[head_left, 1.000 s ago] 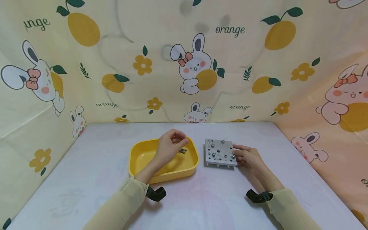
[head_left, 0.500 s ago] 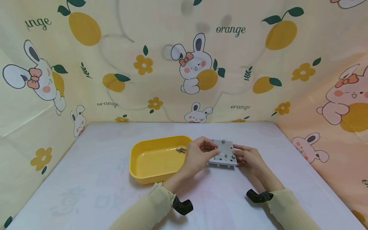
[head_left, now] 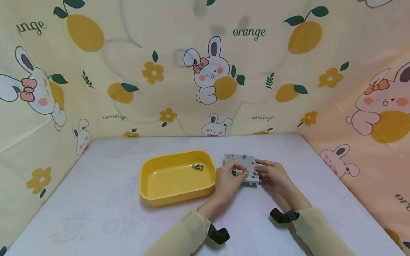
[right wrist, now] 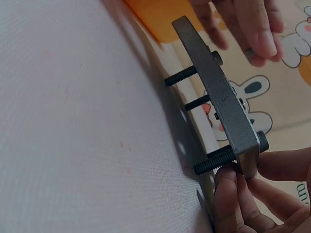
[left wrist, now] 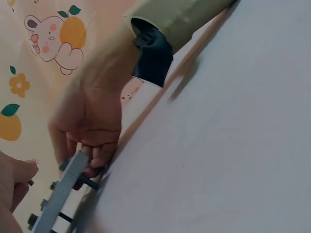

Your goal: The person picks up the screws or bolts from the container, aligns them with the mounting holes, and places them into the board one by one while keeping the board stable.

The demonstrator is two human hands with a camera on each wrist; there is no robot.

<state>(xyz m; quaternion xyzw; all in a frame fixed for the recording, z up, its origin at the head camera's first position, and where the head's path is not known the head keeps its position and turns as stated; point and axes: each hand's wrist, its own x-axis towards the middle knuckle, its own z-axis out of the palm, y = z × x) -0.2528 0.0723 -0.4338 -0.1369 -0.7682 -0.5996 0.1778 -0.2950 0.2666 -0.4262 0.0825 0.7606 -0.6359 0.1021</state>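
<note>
A grey metal plate (head_left: 250, 163) with holes stands right of the tray, several screws (right wrist: 221, 159) set through it, their shanks sticking out underneath. My right hand (head_left: 277, 177) grips its right edge, thumb on one face and fingers below, as the right wrist view shows. Over the plate's left part, my left hand (head_left: 227, 181) holds thumb and index finger together. A small dark tip, seemingly a small screw (left wrist: 31, 183), peeks out between those fingertips; most of it is hidden. In the right wrist view this hand is just off the plate's top face.
Left of the plate sits a yellow tray (head_left: 173, 195) with several small metal screws (head_left: 198, 166) near its right end. A pale cloth covers the table (head_left: 105, 199). Printed fabric walls (head_left: 153, 96) enclose the back and sides.
My left hand has moved right, from over the tray to over the plate, with the small screw. The right hand keeps its grip on the plate. The head view has shifted slightly.
</note>
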